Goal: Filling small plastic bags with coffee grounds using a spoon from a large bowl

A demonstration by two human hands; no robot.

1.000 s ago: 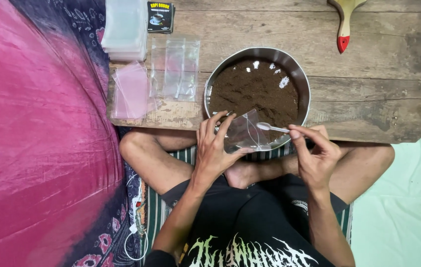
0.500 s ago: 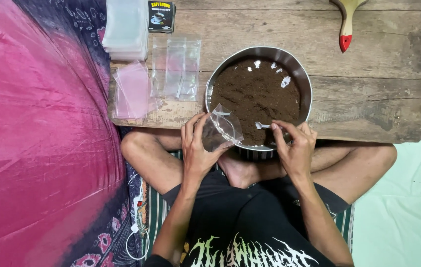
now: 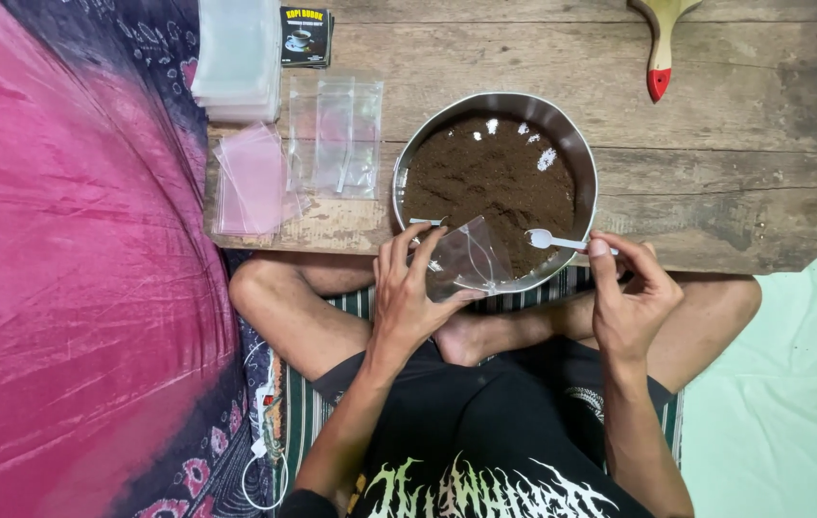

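A round metal pan (image 3: 587, 163) full of dark brown powder (image 3: 485, 177) sits on a low wooden table (image 3: 715, 144). My left hand (image 3: 408, 288) holds a small clear plastic bag (image 3: 471, 257) open at the pan's near rim. A little white plastic spoon (image 3: 552, 240) is pinched by its handle in my right hand (image 3: 629, 297); the spoon's bowl hovers over the powder just right of the bag. My crossed legs lie under the table edge.
Empty clear bags (image 3: 337, 134) lie flat left of the pan, with pinkish ones (image 3: 255, 177) beside them and a stack (image 3: 236, 58) behind. A small dark packet (image 3: 306, 35) and a red-tipped wooden tool (image 3: 660, 48) lie at the table's far edge. Pink cloth (image 3: 73, 259) covers the left.
My right hand has moved right and back with the spoon, away from the bag. The left hand has shifted the bag slightly right along the pan's rim.
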